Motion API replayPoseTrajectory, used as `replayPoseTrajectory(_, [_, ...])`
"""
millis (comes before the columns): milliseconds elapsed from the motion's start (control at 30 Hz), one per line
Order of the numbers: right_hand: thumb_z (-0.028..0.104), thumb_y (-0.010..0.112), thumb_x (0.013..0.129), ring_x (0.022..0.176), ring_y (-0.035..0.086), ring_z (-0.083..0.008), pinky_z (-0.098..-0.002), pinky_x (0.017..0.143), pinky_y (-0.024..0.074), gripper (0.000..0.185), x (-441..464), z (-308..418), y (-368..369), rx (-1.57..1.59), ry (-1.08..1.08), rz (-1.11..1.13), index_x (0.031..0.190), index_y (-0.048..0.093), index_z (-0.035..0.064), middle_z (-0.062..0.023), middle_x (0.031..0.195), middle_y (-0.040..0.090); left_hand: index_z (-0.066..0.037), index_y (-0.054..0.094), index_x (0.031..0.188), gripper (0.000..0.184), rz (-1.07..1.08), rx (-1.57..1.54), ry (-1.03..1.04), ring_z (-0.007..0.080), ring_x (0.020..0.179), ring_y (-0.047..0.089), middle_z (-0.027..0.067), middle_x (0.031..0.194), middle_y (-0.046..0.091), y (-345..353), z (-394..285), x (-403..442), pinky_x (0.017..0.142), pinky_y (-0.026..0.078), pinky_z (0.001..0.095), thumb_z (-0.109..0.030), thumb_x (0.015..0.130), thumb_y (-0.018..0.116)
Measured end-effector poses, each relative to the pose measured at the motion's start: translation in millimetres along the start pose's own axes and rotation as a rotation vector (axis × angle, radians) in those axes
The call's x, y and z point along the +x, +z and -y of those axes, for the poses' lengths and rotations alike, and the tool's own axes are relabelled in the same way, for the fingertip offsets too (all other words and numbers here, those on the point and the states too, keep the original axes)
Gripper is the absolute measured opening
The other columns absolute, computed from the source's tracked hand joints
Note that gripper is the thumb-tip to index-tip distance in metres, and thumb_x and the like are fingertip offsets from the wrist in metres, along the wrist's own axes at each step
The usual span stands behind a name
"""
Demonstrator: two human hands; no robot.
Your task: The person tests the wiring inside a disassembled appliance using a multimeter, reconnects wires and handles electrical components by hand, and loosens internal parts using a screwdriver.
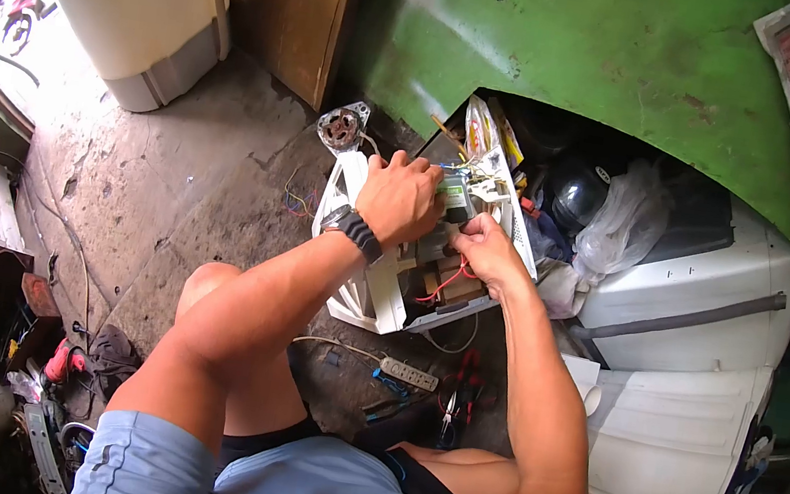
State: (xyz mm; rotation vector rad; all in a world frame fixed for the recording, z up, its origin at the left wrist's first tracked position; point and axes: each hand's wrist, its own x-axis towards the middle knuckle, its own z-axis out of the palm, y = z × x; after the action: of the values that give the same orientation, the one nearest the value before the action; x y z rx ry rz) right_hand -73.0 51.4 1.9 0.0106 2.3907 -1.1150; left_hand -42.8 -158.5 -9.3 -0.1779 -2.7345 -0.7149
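An opened white appliance that looks like a microwave oven (372,294) sits on the floor in front of me, its inner parts and wires exposed. My left hand (402,198), with a black watch at the wrist, reaches into it from above. Its fingers are curled down, and what they grip is hidden. Between my hands shows a silver part with a green label (457,195). My right hand (491,254) pinches at this part's lower end, fingertips partly hidden. Red wires (448,285) run just below my right hand, over a dark block inside the casing.
A round motor-like part (341,128) lies behind the appliance. Near my legs are a power strip (408,374) and pliers (449,418). White casings (673,428) and a plastic bag (625,229) stand at right. A green panel (584,51) rises at the back; clutter fills the lower left.
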Motion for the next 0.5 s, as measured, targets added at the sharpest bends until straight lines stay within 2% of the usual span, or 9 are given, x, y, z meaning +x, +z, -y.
replayPoseTrajectory(100, [0.011, 0.079, 0.095, 0.075, 0.059, -0.0128, -0.0321, 0.063, 0.0473, 0.028, 2.9, -0.7, -0.9, 0.045, 0.047, 0.007, 0.111, 0.059, 0.0006, -0.0061, 0.087, 0.069, -0.011, 0.076, 0.116, 0.032, -0.014, 0.005, 0.004, 0.0339, 0.110, 0.067, 0.0091, 0.109, 0.074, 1.0, -0.1, 1.3, 0.092, 0.047, 0.0530, -0.034, 0.094, 0.071])
replayPoseTrajectory(200, [0.013, 0.078, 0.094, 0.076, 0.060, -0.0141, -0.0327, 0.063, 0.0481, 0.028, -3.4, -11.1, 5.1, 0.098, -0.031, -0.005, 0.111, 0.059, 0.0003, -0.0065, 0.088, 0.069, -0.011, 0.076, 0.116, 0.032, -0.001, -0.002, -0.008, 0.0339, 0.110, 0.067, 0.0092, 0.109, 0.074, 4.4, 4.1, -5.0, 0.092, 0.046, 0.0531, -0.035, 0.095, 0.071])
replayPoseTrajectory(267, [0.014, 0.078, 0.094, 0.079, 0.063, -0.0162, -0.0336, 0.067, 0.0511, 0.030, -5.3, -3.2, 2.8, -0.032, -0.046, -0.006, 0.112, 0.060, -0.0002, -0.0095, 0.093, 0.072, -0.011, 0.076, 0.116, 0.032, -0.008, -0.013, 0.005, 0.0337, 0.110, 0.067, 0.0093, 0.109, 0.074, 1.1, 0.1, 1.1, 0.092, 0.046, 0.0531, -0.035, 0.095, 0.071])
replayPoseTrajectory(300, [0.012, 0.077, 0.098, 0.071, 0.052, -0.0079, -0.0290, 0.059, 0.0403, 0.022, -5.6, 4.7, 4.6, -0.049, -0.003, -0.034, 0.106, 0.058, 0.0048, 0.0000, 0.082, 0.063, -0.011, 0.076, 0.116, 0.033, -0.002, -0.013, -0.001, 0.0336, 0.111, 0.066, 0.0094, 0.109, 0.074, 1.4, 0.1, 0.9, 0.092, 0.046, 0.0529, -0.035, 0.095, 0.071])
replayPoseTrajectory(500, [0.013, 0.077, 0.098, 0.070, 0.049, -0.0084, -0.0301, 0.060, 0.0401, 0.025, -10.2, 3.1, 3.4, 0.027, -0.022, 0.016, 0.110, 0.056, 0.0052, 0.0007, 0.080, 0.062, -0.011, 0.076, 0.115, 0.032, -0.008, -0.016, 0.008, 0.0338, 0.110, 0.067, 0.0099, 0.112, 0.074, 2.0, 2.2, -0.9, 0.092, 0.046, 0.0533, -0.035, 0.095, 0.071])
